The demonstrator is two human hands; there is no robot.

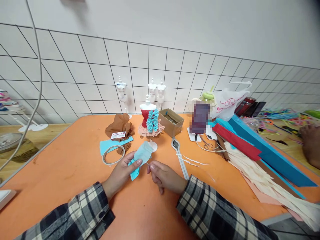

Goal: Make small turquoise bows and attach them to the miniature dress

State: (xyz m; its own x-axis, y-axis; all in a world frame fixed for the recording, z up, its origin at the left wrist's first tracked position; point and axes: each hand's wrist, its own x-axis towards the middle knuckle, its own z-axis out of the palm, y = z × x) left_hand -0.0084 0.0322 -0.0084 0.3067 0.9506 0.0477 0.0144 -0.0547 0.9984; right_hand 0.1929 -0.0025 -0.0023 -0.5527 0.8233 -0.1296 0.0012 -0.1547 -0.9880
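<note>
My left hand point(125, 168) is closed on a piece of light-blue crepe paper point(143, 152), thumb on top, with a darker folded blue end point(135, 174) hanging below. Close to its right edge, my right hand point(160, 173) pinches a thin needle-like thing point(147, 164) that reaches toward the paper; its exact kind is too small to tell. Just beyond both hands, a small dress form point(148, 106) stands on a round white base point(153, 146). It wears a red bodice, a peach ruffled skirt and a strip of blue ruffles point(152, 120).
Left of centre lie a tape roll point(104, 156), brown paper point(120, 125) and a small white box point(118, 135). A cardboard box point(172, 122), scissors point(207, 144), a phone point(200, 116) and paper strips point(250, 166) are rightward. Another person's hand point(311, 143) shows far right.
</note>
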